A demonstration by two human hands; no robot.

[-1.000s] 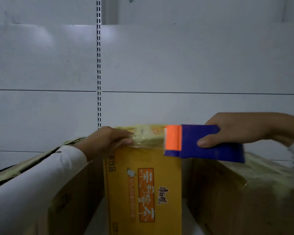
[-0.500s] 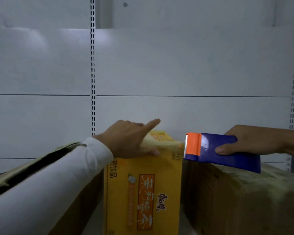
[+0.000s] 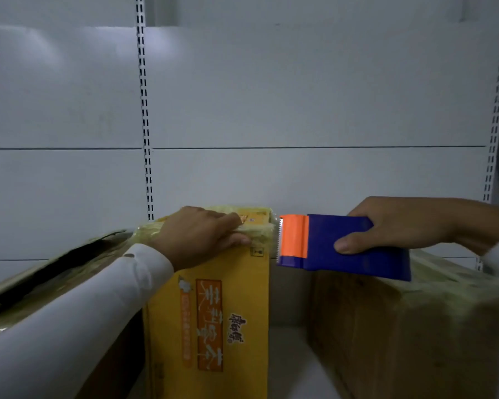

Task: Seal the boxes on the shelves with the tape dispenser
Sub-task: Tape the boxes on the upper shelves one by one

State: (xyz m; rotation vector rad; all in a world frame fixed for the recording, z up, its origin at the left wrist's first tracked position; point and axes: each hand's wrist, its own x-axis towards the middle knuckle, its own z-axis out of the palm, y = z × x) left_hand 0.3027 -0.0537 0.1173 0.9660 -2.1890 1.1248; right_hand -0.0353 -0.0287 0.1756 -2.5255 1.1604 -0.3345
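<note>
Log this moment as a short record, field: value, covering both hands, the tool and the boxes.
left hand: rests flat on the taped top of the yellow box
right hand: grips the blue tape dispenser
dispenser: orange toothed end at the yellow box's top right edge
brown box: right of the yellow box, top taped
left box: flap open

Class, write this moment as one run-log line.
left hand: presses tape on yellow box top | right hand: grips tape dispenser at box's right edge | step: sealing

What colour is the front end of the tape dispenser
Orange, on a dark blue tape dispenser; the head view shows it best.
</note>
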